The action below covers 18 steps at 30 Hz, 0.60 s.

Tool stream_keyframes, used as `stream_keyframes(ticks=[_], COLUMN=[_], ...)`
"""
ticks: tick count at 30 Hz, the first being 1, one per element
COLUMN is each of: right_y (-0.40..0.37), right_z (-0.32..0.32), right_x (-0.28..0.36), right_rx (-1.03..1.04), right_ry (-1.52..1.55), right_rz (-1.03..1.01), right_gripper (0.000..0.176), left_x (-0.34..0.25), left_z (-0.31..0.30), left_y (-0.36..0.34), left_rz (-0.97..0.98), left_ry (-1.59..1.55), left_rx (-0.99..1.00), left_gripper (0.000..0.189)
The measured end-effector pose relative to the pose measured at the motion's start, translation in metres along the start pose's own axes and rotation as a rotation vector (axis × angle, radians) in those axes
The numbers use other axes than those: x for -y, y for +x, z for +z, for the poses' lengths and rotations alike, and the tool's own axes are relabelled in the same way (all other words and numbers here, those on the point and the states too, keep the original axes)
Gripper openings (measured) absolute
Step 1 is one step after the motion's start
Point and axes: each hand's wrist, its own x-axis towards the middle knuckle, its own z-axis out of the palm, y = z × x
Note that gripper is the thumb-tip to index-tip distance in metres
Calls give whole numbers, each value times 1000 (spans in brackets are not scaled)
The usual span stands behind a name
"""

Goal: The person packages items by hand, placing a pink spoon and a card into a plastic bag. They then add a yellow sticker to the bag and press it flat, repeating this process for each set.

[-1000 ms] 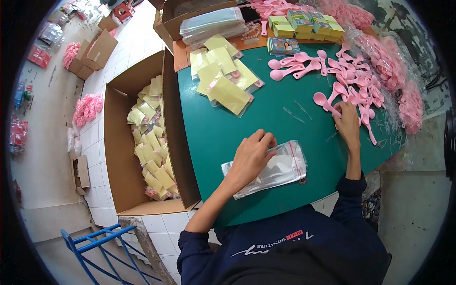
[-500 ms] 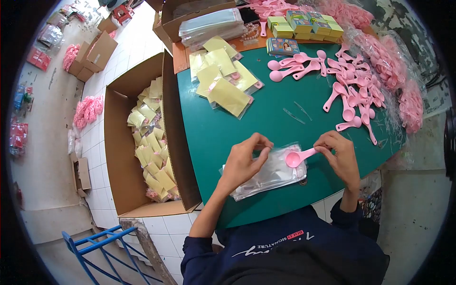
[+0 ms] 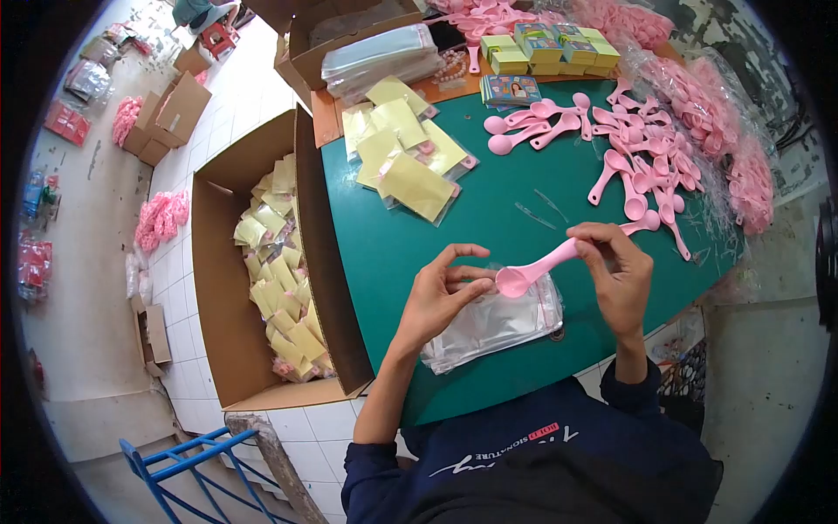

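Note:
A pink spoon [image 3: 517, 281] is pinched by its handle end in my right hand [image 3: 618, 271], its bowl pointing left over a stack of clear plastic bags [image 3: 497, 327]. My left hand [image 3: 441, 297] is beside the bowl, thumb and fingers apart around the upper left of the stack; whether a fingertip touches the bowl or a bag edge is unclear. Beyond my hands, two thin clear strips [image 3: 535, 215] lie on the green table [image 3: 471, 210]. Many pink spoons [image 3: 642, 157] are piled at the right.
Filled packets with yellow cards [image 3: 419, 185] lie at the table's back left. A large carton [image 3: 249, 349] of similar packets stands left of the table. Small boxes [image 3: 550, 52] and bagged pink spoons [image 3: 698, 96] are at the back. A blue trolley [image 3: 188, 454] stands lower left.
My right hand has moved slightly left and up, bringing the spoon's bowl close to my left hand. My left hand's fingers have spread wider. Part of a person now shows at the top left.

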Motion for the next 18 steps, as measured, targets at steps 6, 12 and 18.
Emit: stream_keyframes(ticks=[6,12,18], right_y=[5,24,117], right_z=[11,19,29], right_x=[6,9,-49], right_rx=[116,203,606], right_ry=[223,230,-67], right_rz=[111,-82,-493], right_gripper=[13,13,15], left_x=[5,10,-16], left_z=[6,-1,5], left_y=[0,-4,-17], left_rz=[63,115,278], left_ry=[71,106,-93], left_rx=[65,141,44], left_gripper=[32,28,29])
